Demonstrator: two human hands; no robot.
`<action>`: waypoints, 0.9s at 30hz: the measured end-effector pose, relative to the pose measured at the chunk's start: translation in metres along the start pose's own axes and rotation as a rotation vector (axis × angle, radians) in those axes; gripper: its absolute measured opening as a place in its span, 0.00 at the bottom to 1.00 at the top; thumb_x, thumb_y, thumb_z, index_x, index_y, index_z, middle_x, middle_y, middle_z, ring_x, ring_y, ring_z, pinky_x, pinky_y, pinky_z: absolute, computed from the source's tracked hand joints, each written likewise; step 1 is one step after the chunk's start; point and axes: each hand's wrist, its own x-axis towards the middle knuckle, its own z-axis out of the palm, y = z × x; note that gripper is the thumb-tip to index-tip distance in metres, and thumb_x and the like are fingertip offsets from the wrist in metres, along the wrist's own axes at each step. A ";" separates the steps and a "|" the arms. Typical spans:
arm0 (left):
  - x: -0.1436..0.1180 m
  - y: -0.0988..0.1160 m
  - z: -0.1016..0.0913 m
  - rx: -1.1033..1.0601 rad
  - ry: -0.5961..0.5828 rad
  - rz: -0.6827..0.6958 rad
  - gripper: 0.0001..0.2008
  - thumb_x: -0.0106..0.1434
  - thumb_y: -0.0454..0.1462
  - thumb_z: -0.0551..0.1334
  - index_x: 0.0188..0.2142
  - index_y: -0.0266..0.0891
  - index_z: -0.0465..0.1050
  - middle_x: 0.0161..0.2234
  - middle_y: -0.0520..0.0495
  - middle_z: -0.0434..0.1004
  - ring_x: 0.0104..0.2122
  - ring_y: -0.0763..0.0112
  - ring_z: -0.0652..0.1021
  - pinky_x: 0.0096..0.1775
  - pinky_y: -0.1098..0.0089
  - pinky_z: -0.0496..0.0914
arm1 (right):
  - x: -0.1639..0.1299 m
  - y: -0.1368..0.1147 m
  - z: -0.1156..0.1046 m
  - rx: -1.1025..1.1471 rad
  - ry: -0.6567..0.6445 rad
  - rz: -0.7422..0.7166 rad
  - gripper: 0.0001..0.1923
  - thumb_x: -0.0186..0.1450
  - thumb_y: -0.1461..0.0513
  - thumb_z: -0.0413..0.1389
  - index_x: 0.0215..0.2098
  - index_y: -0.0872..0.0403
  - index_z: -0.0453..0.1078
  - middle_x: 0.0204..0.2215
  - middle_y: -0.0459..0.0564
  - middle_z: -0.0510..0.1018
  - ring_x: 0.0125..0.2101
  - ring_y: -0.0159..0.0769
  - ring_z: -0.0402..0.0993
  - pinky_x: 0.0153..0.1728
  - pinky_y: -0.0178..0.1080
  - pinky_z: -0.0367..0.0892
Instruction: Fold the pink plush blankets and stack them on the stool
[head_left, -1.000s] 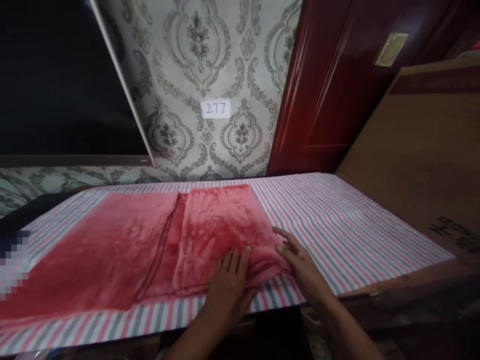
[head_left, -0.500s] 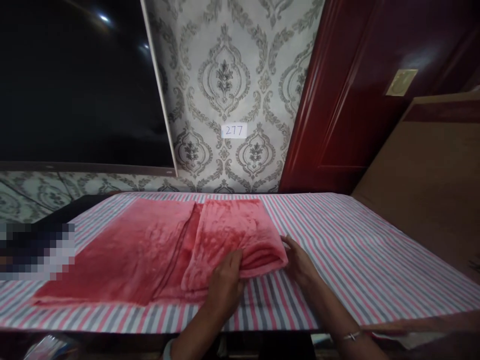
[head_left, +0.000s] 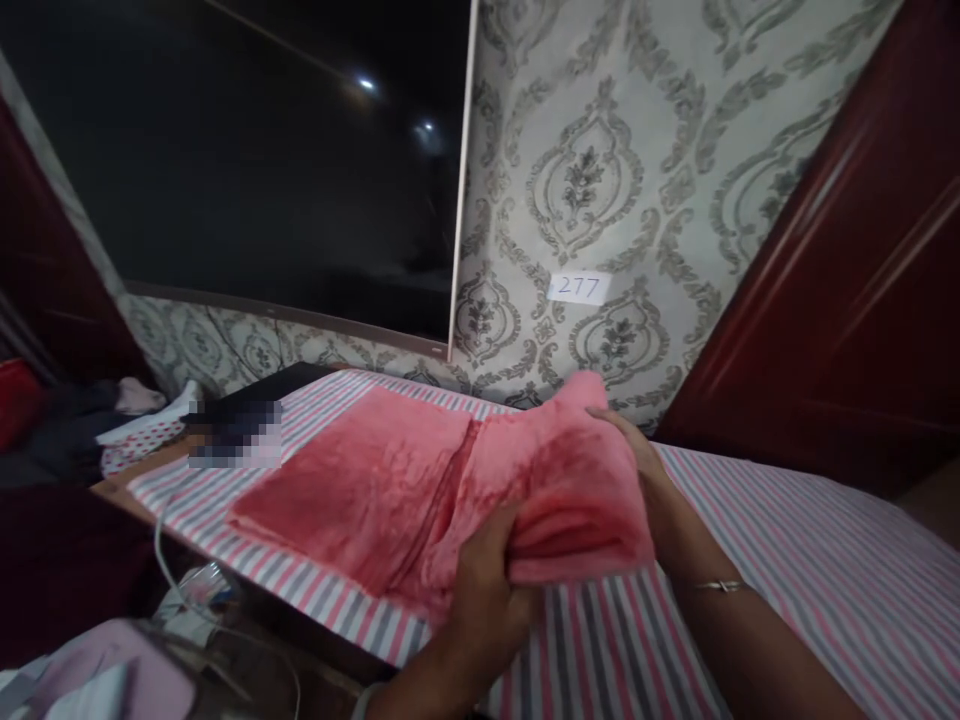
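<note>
A plush pink-red blanket [head_left: 360,470] lies partly flat on a striped cloth, its right part folded over in thick layers. My left hand [head_left: 491,580] grips the near edge of the folded part, thumb on top and the other fingers hidden under it. At the far right side of the fold, my right hand [head_left: 634,455] presses against the blanket with its fingers mostly behind the fabric. Between both hands the folded end is lifted off the cloth, and its rolled layers face me.
The pink, grey and white striped cloth [head_left: 765,520] covers the table. A large dark screen [head_left: 285,170] hangs on the patterned wall, beside a paper label [head_left: 579,287] reading 277. A pink bin [head_left: 112,670] and a white cable [head_left: 161,550] are below at the left.
The view has turned left. The folded end of the blanket has been raised, and my right hand has moved from its near corner to its far side.
</note>
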 end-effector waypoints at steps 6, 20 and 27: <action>0.029 0.006 -0.092 -0.097 0.594 -0.353 0.16 0.55 0.42 0.70 0.43 0.38 0.77 0.36 0.46 0.83 0.36 0.60 0.82 0.37 0.67 0.77 | 0.051 -0.045 0.155 0.366 -0.213 0.013 0.16 0.57 0.62 0.61 0.43 0.50 0.67 0.26 0.40 0.75 0.29 0.35 0.76 0.34 0.39 0.75; 0.011 -0.072 -0.204 -0.745 0.931 -0.858 0.12 0.59 0.28 0.66 0.43 0.37 0.77 0.32 0.45 0.84 0.37 0.59 0.85 0.44 0.60 0.81 | 0.026 0.093 0.199 0.247 -0.168 0.278 0.19 0.52 0.62 0.63 0.42 0.50 0.67 0.28 0.42 0.77 0.24 0.32 0.73 0.22 0.33 0.68; 0.022 -0.068 -0.203 -0.757 0.943 -0.865 0.08 0.61 0.27 0.64 0.40 0.35 0.77 0.31 0.46 0.84 0.29 0.64 0.84 0.43 0.61 0.81 | -0.002 0.121 0.140 0.161 -0.154 0.589 0.17 0.59 0.54 0.59 0.44 0.51 0.66 0.28 0.47 0.79 0.27 0.39 0.78 0.27 0.39 0.72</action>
